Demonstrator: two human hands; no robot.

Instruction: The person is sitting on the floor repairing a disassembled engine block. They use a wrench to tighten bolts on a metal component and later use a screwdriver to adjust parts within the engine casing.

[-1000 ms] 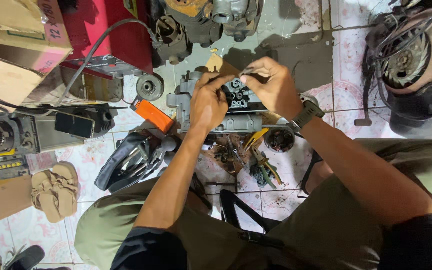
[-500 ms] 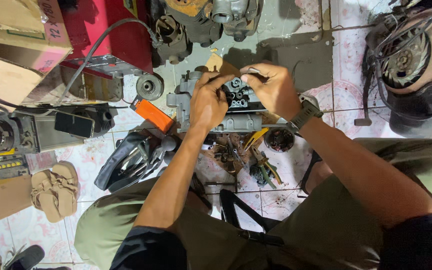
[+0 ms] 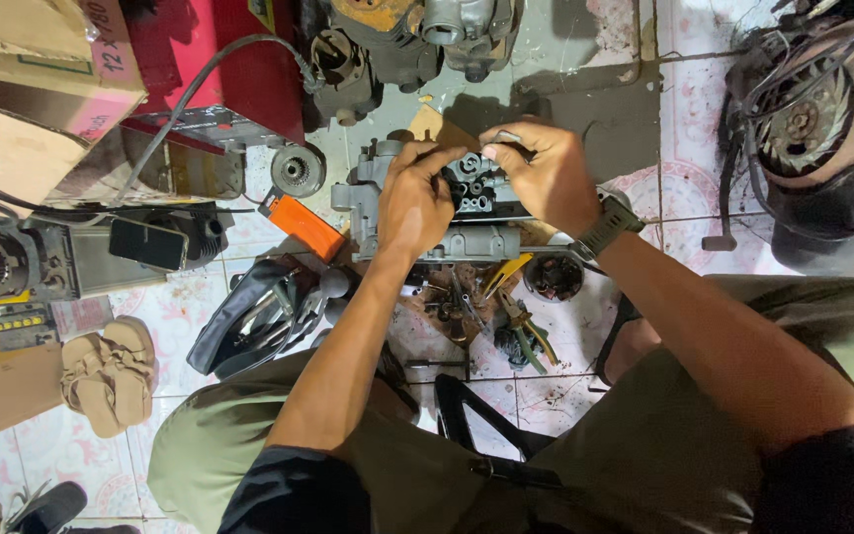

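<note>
A grey metal engine block (image 3: 467, 242) lies on the tiled floor in front of me. My left hand (image 3: 413, 203) rests on its top left, fingers curled against the casting. My right hand (image 3: 544, 173) is on the top right, thumb and fingers pinched on a small metal part at the block's upper edge; a dark watch sits on that wrist. Between both hands the block's dark valve area (image 3: 474, 188) shows.
Pliers with yellow handles (image 3: 506, 277) and loose parts lie just below the block. An orange tool (image 3: 303, 225), a round bearing (image 3: 297, 170), a black bag (image 3: 249, 316), a red machine (image 3: 219, 59), cardboard boxes (image 3: 22, 79), sandals (image 3: 109, 371) and an engine fan housing (image 3: 812, 129) surround it.
My right hand's fingers have shifted slightly left along the top of the block, staying pinched. My left hand stays pressed on the block.
</note>
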